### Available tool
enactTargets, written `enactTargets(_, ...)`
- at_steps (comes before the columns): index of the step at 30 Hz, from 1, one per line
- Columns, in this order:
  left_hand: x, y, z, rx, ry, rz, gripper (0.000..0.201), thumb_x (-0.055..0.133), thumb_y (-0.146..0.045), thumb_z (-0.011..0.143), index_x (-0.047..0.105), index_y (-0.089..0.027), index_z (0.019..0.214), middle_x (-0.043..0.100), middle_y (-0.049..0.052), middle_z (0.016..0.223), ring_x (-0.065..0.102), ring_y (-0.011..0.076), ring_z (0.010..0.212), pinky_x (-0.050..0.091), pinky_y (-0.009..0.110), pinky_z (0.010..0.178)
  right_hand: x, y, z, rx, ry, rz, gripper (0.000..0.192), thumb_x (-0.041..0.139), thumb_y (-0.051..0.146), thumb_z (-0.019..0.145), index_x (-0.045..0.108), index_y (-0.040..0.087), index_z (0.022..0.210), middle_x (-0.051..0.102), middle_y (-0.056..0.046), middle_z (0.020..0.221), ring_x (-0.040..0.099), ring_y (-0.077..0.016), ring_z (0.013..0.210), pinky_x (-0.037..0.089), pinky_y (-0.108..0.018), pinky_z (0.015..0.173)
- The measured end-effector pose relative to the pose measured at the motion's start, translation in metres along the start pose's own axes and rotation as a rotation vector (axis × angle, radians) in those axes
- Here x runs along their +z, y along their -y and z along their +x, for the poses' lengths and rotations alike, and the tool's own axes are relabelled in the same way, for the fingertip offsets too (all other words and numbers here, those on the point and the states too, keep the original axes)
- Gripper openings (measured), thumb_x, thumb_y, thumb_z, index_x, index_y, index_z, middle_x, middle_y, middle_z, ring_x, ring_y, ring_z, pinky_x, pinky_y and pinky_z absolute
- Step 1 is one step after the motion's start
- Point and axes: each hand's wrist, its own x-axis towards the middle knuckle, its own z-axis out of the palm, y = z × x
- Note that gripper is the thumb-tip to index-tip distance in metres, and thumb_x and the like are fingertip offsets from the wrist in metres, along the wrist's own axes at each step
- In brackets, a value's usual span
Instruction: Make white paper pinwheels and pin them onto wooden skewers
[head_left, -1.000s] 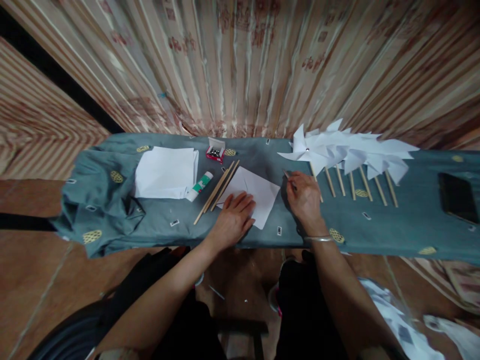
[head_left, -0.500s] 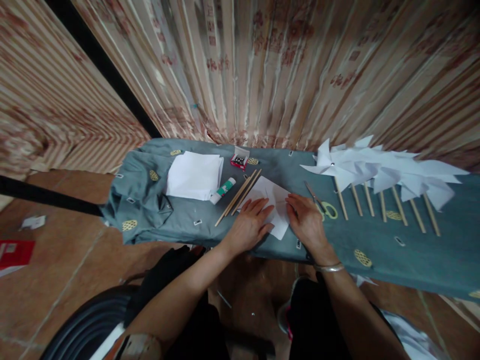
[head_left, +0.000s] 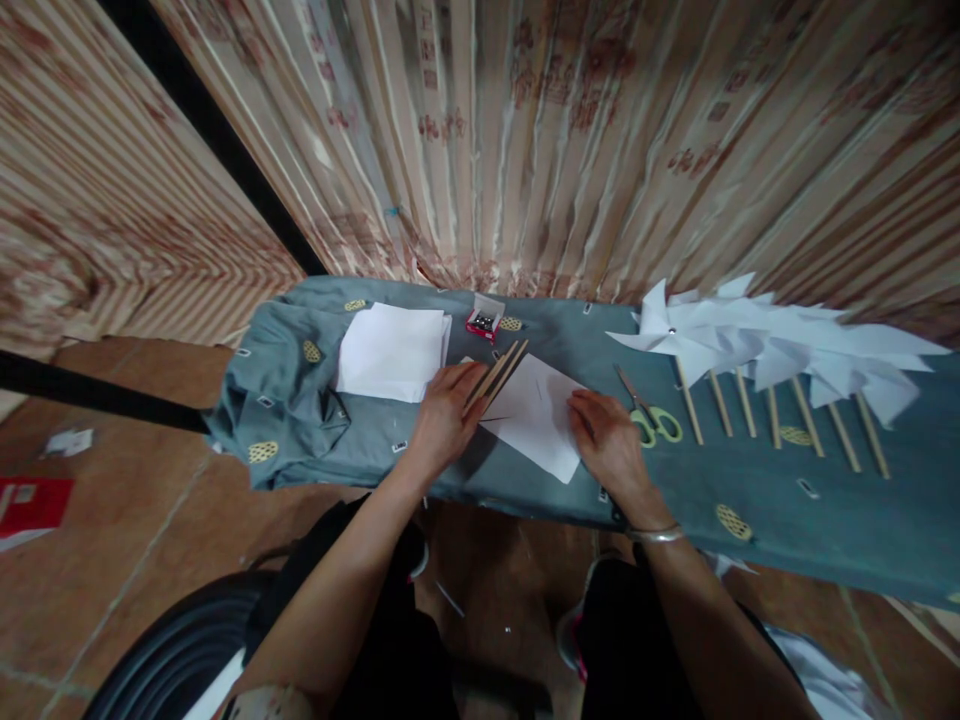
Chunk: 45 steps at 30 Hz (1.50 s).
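Note:
My left hand [head_left: 448, 412] is curled over the green-and-white glue stick, which is almost wholly hidden beneath it. Thin wooden sticks [head_left: 501, 376] lie right against its fingers. A square white sheet of paper [head_left: 536, 415] lies flat in front of me, with short cut lines running in from its corners. At the sheet's right corner, my right hand [head_left: 609, 437] has its fingers bent on the paper, holding it against the cloth. Scissors with light green handles [head_left: 656, 423] rest just right of that hand.
A stack of white paper [head_left: 391, 352] lies at left. A small open red box [head_left: 484, 318] of shiny pins stands at the back. Several paper pinwheels [head_left: 765, 335] on wooden sticks fill the right side. A patterned green cloth [head_left: 757, 500] covers the narrow table before a curtain [head_left: 480, 150].
My left hand has moved left off the sheet and onto the glue stick beside the wooden sticks. My right hand stays at the sheet's right corner.

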Motion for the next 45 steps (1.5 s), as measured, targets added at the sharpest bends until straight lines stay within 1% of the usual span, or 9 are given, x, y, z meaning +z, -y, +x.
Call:
enactTargets(5, -0.017, 0.023, -0.002, -0.125, -0.039, 0.103, 0.044, 0.056, -0.023, 0.085, 0.058, -0.019, 0.129, 0.065, 0.01, 0.125, 0.056, 0.0269, 0.116, 0.048, 0.045, 0.102, 0.0, 0.002, 0.003, 0.005, 0.002, 0.021, 0.026, 0.047, 0.024, 0.094, 0.071, 0.018, 0.101, 0.072, -0.014, 0.11, 0.065, -0.0278, 0.104, 0.051, -0.05, 0.096)
enactTargets(10, -0.021, 0.035, -0.005, -0.156, 0.041, 0.175, 0.042, 0.061, -0.027, 0.082, 0.062, -0.018, 0.123, 0.067, 0.01, 0.12, 0.058, 0.0292, 0.112, 0.05, 0.045, 0.098, 0.0, 0.003, 0.003, 0.006, -0.012, 0.012, 0.025, 0.047, 0.023, 0.093, 0.071, 0.017, 0.099, 0.073, -0.014, 0.109, 0.065, -0.028, 0.103, 0.052, -0.049, 0.094)
enactTargets(16, -0.016, 0.034, -0.005, -0.218, 0.15, 0.265, 0.037, 0.061, -0.024, 0.082, 0.063, -0.016, 0.118, 0.067, 0.012, 0.116, 0.06, 0.0285, 0.109, 0.051, 0.041, 0.095, -0.001, 0.004, 0.003, 0.013, -0.005, 0.023, 0.024, 0.048, 0.023, 0.092, 0.071, 0.018, 0.098, 0.073, -0.013, 0.109, 0.065, -0.0277, 0.103, 0.053, -0.048, 0.094)
enactTargets(21, -0.016, 0.03, -0.003, -0.228, 0.161, 0.31, 0.033, 0.059, -0.02, 0.082, 0.066, -0.019, 0.114, 0.07, 0.01, 0.106, 0.064, 0.027, 0.102, 0.053, 0.038, 0.09, -0.003, 0.004, 0.003, 0.018, -0.017, 0.018, 0.025, 0.047, 0.023, 0.093, 0.071, 0.017, 0.096, 0.073, -0.013, 0.108, 0.065, -0.0273, 0.101, 0.053, -0.047, 0.094)
enactTargets(28, -0.016, 0.024, 0.001, -0.279, 0.092, 0.095, 0.034, 0.058, -0.025, 0.082, 0.069, -0.016, 0.113, 0.072, 0.01, 0.104, 0.066, 0.0248, 0.096, 0.053, 0.035, 0.087, -0.005, 0.006, 0.005, 0.059, -0.016, 0.091, 0.028, 0.046, 0.026, 0.092, 0.072, 0.015, 0.096, 0.073, -0.017, 0.109, 0.066, -0.0291, 0.104, 0.051, -0.05, 0.096)
enactTargets(32, -0.006, 0.01, -0.002, -0.31, 0.064, -0.259, 0.032, 0.064, -0.029, 0.079, 0.072, -0.018, 0.109, 0.074, 0.007, 0.1, 0.068, 0.0199, 0.088, 0.054, 0.029, 0.079, -0.007, 0.023, 0.009, 0.287, -0.023, 0.378, 0.028, 0.06, 0.038, 0.086, 0.072, 0.02, 0.103, 0.073, -0.013, 0.111, 0.066, -0.0285, 0.106, 0.05, -0.05, 0.098)
enactTargets(35, 0.003, -0.008, -0.005, -0.235, 0.072, -0.445, 0.032, 0.067, -0.028, 0.078, 0.073, -0.017, 0.107, 0.074, 0.007, 0.1, 0.068, 0.0195, 0.09, 0.053, 0.03, 0.082, -0.006, 0.042, 0.013, 0.55, 0.037, 0.872, 0.042, 0.076, 0.047, 0.072, 0.07, 0.025, 0.108, 0.075, -0.007, 0.107, 0.07, -0.0243, 0.097, 0.055, -0.043, 0.09)
enactTargets(38, 0.008, -0.023, -0.007, -0.2, 0.114, -0.516, 0.03, 0.068, -0.028, 0.078, 0.073, -0.017, 0.106, 0.074, 0.008, 0.104, 0.068, 0.0208, 0.095, 0.053, 0.032, 0.086, -0.004, 0.058, 0.017, 0.74, 0.115, 1.269, 0.042, 0.086, 0.043, 0.06, 0.074, 0.026, 0.096, 0.077, -0.002, 0.096, 0.07, -0.0198, 0.091, 0.056, -0.034, 0.084)
enactTargets(45, 0.01, -0.029, -0.009, -0.187, 0.128, -0.59, 0.035, 0.07, -0.03, 0.078, 0.072, -0.014, 0.109, 0.074, 0.011, 0.105, 0.069, 0.0205, 0.089, 0.054, 0.032, 0.08, 0.0, 0.069, 0.019, 0.953, 0.102, 1.545, 0.033, 0.092, 0.035, 0.051, 0.076, 0.022, 0.077, 0.077, 0.001, 0.08, 0.069, -0.0126, 0.071, 0.056, -0.025, 0.069)
